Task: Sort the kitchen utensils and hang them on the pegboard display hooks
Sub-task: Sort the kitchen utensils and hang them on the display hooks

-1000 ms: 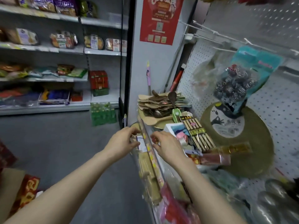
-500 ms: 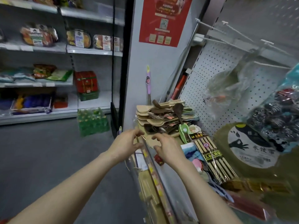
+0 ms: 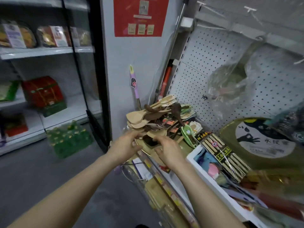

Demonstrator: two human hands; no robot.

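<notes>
Loosely heaped pale wooden spatulas (image 3: pixel 142 116)

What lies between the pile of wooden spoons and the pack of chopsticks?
A green utensil, seen in the head view, lies between the wooden spoons and the chopsticks.

Both hands have moved off the front edge of the shelf and gone farther in, to the pile of wooden spoons (image 3: pixel 148 116). The left hand (image 3: pixel 125 145) and right hand (image 3: pixel 167 150) are now close together at the bottom of the pile, fingers (image 3: pixel 137 134) touching the lowest spoons.
</notes>
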